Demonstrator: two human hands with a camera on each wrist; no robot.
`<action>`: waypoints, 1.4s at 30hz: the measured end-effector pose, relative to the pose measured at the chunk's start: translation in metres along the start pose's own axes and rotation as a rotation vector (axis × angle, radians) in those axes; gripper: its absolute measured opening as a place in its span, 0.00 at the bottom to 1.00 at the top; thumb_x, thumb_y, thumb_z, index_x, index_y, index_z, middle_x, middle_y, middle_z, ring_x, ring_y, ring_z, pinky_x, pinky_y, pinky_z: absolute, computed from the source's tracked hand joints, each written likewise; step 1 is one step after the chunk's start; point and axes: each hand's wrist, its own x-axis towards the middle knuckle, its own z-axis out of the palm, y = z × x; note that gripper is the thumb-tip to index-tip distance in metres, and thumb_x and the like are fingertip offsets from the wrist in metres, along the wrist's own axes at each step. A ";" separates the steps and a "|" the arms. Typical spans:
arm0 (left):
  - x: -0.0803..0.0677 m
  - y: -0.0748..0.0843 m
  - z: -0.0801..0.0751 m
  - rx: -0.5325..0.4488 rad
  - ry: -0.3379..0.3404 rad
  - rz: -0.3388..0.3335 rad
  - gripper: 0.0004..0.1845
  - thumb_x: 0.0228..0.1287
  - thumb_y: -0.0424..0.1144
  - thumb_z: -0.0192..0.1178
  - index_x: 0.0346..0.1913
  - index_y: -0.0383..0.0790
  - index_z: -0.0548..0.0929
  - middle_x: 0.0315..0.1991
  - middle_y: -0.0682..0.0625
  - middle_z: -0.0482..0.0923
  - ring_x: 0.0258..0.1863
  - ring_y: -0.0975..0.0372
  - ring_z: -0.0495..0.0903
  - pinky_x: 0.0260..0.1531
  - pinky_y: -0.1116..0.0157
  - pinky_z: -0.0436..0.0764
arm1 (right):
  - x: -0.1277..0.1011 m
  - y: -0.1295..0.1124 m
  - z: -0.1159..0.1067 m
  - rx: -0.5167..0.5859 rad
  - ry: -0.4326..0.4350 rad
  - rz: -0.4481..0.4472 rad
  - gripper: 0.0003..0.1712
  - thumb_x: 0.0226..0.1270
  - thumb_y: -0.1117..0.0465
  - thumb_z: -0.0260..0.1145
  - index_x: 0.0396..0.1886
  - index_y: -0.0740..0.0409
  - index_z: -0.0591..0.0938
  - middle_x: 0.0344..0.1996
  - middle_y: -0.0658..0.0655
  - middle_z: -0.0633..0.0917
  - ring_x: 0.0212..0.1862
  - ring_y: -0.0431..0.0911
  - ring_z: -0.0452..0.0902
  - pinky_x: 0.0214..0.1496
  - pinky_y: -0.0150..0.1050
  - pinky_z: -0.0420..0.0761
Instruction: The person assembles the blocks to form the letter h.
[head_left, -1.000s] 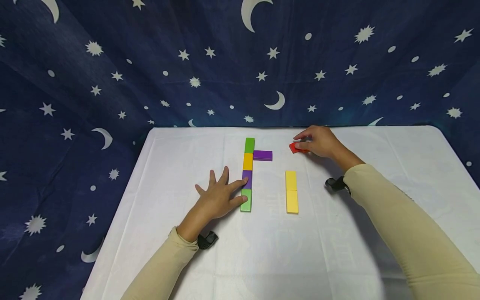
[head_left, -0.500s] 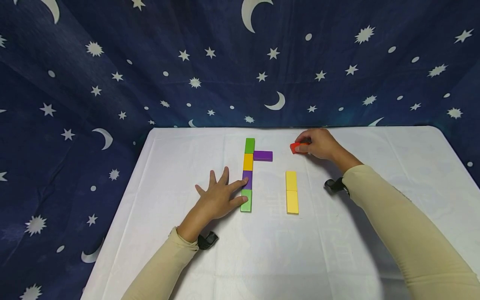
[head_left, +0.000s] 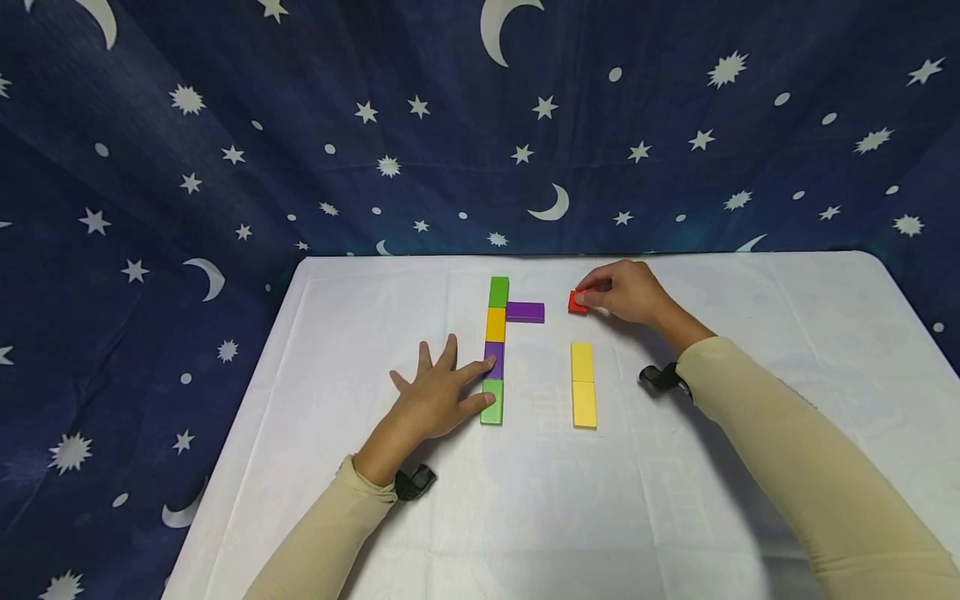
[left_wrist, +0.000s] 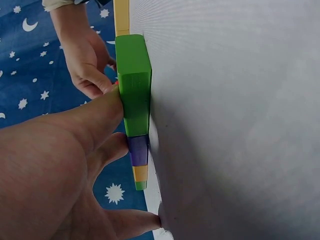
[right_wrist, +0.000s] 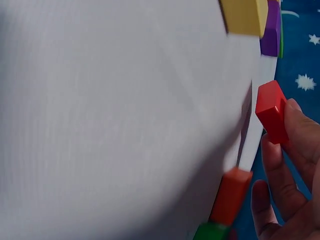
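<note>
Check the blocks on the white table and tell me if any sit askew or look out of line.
Nothing looks damaged or spilled. One purple block lies crosswise, jutting right from the straight column of green, orange, purple and green blocks. The two yellow blocks lie neatly end to end. The red block is pinched in the right hand, apart from both rows.

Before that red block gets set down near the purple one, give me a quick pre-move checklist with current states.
1. Right hand grips the red block: ok, fingers pinch it in the head and right wrist views.
2. Left hand steadies the column: ok, fingers touch the near green block and the purple block above it.
3. Column straight: ok, four blocks lie end to end.
4. Sideways purple block touches the column: ok.
5. Gap between sideways purple block and red block free: ok, bare tablecloth.
6. Red block lifted off the cloth: cannot tell.
</note>
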 end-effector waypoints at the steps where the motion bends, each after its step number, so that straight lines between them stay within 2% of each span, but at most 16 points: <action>1: 0.000 0.000 0.000 -0.002 0.002 0.001 0.32 0.69 0.66 0.57 0.75 0.72 0.68 0.83 0.37 0.44 0.79 0.28 0.38 0.57 0.15 0.42 | 0.000 -0.001 0.002 0.002 0.000 0.005 0.11 0.65 0.54 0.74 0.45 0.52 0.92 0.35 0.53 0.91 0.41 0.49 0.76 0.42 0.42 0.72; 3: 0.000 0.000 0.000 -0.004 0.003 0.002 0.32 0.69 0.66 0.57 0.75 0.72 0.68 0.83 0.37 0.44 0.79 0.28 0.38 0.57 0.15 0.42 | 0.000 -0.005 0.005 0.003 -0.006 0.018 0.12 0.64 0.53 0.74 0.45 0.51 0.92 0.37 0.53 0.90 0.44 0.50 0.76 0.47 0.46 0.71; 6: 0.000 -0.001 0.001 -0.003 -0.001 0.000 0.33 0.68 0.67 0.57 0.75 0.72 0.67 0.83 0.38 0.44 0.79 0.28 0.37 0.57 0.15 0.41 | 0.000 -0.008 0.009 -0.004 -0.022 0.041 0.12 0.64 0.52 0.74 0.45 0.49 0.92 0.40 0.54 0.90 0.50 0.54 0.75 0.57 0.58 0.67; 10: 0.000 -0.002 0.002 -0.004 -0.010 -0.003 0.33 0.68 0.67 0.57 0.75 0.73 0.66 0.83 0.38 0.43 0.79 0.29 0.36 0.58 0.15 0.41 | 0.001 -0.012 0.012 -0.018 -0.041 0.046 0.12 0.63 0.51 0.75 0.44 0.48 0.92 0.42 0.55 0.90 0.54 0.58 0.74 0.60 0.71 0.58; 19: 0.001 -0.003 0.002 -0.008 -0.001 -0.001 0.33 0.68 0.67 0.57 0.75 0.72 0.66 0.83 0.38 0.43 0.79 0.29 0.36 0.57 0.15 0.40 | 0.003 -0.016 0.017 -0.045 -0.055 0.039 0.12 0.62 0.49 0.76 0.43 0.45 0.92 0.43 0.53 0.91 0.54 0.54 0.78 0.56 0.67 0.60; 28: 0.001 -0.002 0.001 -0.008 0.002 0.005 0.33 0.68 0.67 0.58 0.75 0.72 0.67 0.83 0.37 0.43 0.78 0.28 0.36 0.57 0.15 0.41 | 0.005 -0.018 0.022 -0.096 -0.072 0.033 0.11 0.64 0.51 0.75 0.44 0.46 0.92 0.49 0.53 0.89 0.60 0.55 0.72 0.58 0.70 0.58; 35: 0.002 -0.001 0.001 -0.008 0.003 0.006 0.34 0.68 0.67 0.58 0.75 0.72 0.67 0.83 0.38 0.44 0.78 0.28 0.37 0.57 0.15 0.41 | 0.006 -0.019 0.016 -0.121 -0.099 0.036 0.15 0.65 0.46 0.72 0.45 0.48 0.92 0.53 0.55 0.87 0.62 0.56 0.70 0.58 0.72 0.58; 42: 0.002 -0.002 0.002 -0.002 0.001 0.001 0.33 0.68 0.67 0.58 0.75 0.73 0.66 0.83 0.38 0.44 0.78 0.28 0.37 0.57 0.15 0.42 | 0.006 -0.018 0.015 -0.125 -0.126 0.042 0.11 0.62 0.51 0.75 0.41 0.50 0.92 0.53 0.57 0.86 0.63 0.58 0.68 0.60 0.74 0.54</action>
